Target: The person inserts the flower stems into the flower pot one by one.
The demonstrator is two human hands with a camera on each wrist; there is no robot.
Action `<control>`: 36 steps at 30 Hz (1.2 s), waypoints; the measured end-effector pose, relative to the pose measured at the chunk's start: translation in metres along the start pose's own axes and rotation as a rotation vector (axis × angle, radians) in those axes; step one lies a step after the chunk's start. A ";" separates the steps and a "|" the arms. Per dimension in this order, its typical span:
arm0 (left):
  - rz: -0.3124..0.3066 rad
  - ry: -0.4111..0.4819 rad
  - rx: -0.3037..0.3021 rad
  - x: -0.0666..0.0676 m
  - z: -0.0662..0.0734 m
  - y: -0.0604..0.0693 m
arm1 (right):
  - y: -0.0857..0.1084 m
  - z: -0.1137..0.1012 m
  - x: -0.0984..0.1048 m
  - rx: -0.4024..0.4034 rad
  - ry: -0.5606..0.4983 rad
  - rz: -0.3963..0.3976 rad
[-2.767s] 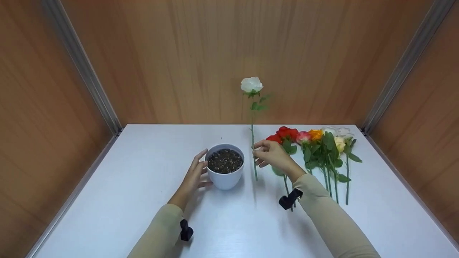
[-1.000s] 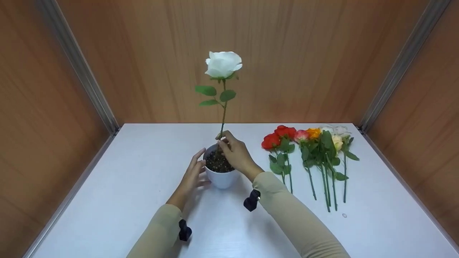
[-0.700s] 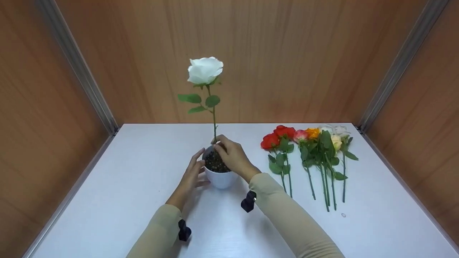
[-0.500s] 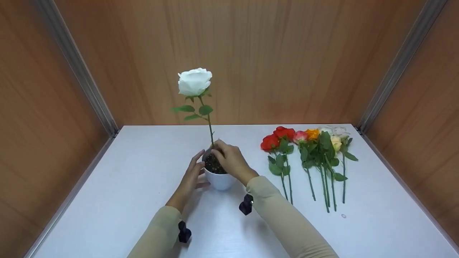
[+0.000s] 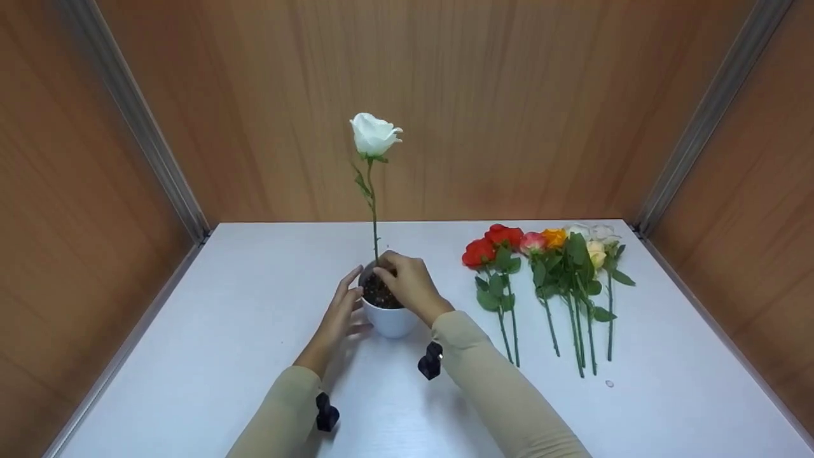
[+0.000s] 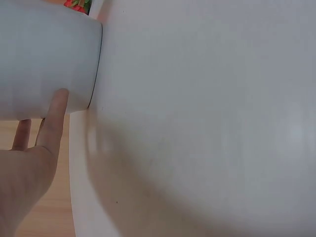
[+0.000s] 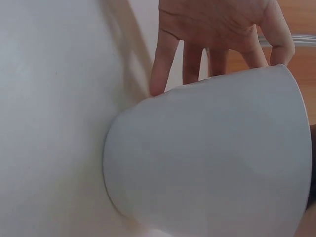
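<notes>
Your left hand (image 5: 337, 312) lies spread, ungripping, against the white pot (image 5: 389, 322) at its nine o'clock. At the pot's eleven o'clock the white rose (image 5: 374, 136) stands upright, pinched low in your right hand (image 5: 410, 283); loose roses (image 5: 577, 254) lie on the bench (image 5: 216, 318) toward three o'clock.

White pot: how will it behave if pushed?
The white pot probably has some heft, given the dark soil inside. It narrows toward its base, so a push near the rim might tip it. Its smooth-looking wall may feel slippery to the left hand.

Beige sleeves (image 5: 502, 388), black wrist cameras (image 5: 327, 413)
</notes>
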State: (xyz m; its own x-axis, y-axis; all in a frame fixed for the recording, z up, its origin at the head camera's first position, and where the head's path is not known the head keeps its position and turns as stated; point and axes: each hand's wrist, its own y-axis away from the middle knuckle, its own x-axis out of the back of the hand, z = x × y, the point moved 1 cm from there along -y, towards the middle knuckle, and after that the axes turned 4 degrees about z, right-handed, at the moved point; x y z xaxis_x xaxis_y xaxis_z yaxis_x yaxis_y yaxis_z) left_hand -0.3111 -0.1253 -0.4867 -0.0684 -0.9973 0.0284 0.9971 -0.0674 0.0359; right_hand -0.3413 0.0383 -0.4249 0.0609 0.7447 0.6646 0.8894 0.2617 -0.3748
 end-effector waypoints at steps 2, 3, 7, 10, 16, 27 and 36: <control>0.003 -0.010 0.002 0.000 0.000 -0.001 | 0.000 0.000 -0.001 -0.010 -0.026 0.001; 0.002 -0.014 0.003 0.000 0.000 -0.001 | 0.000 0.001 -0.001 -0.013 -0.044 0.004; -0.002 -0.007 0.001 0.000 0.000 0.000 | 0.000 0.000 -0.002 -0.042 -0.124 0.048; -0.008 0.004 -0.008 0.000 0.000 0.000 | 0.000 -0.001 -0.002 -0.053 -0.147 0.101; -0.017 -0.003 -0.020 -0.002 0.000 -0.001 | -0.001 -0.004 -0.001 -0.056 -0.101 0.152; -0.010 -0.017 -0.003 0.001 0.000 0.000 | -0.001 -0.005 -0.007 0.095 0.107 0.149; -0.013 -0.050 0.007 0.000 0.002 0.002 | -0.001 -0.005 -0.007 0.002 0.055 0.080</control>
State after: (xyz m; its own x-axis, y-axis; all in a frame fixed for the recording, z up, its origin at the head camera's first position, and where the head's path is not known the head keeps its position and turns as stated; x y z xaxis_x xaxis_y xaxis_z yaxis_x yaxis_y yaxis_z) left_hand -0.3089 -0.1253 -0.4849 -0.0836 -0.9935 0.0778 0.9958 -0.0804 0.0431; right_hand -0.3404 0.0297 -0.4258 0.1564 0.7281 0.6674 0.8798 0.2044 -0.4292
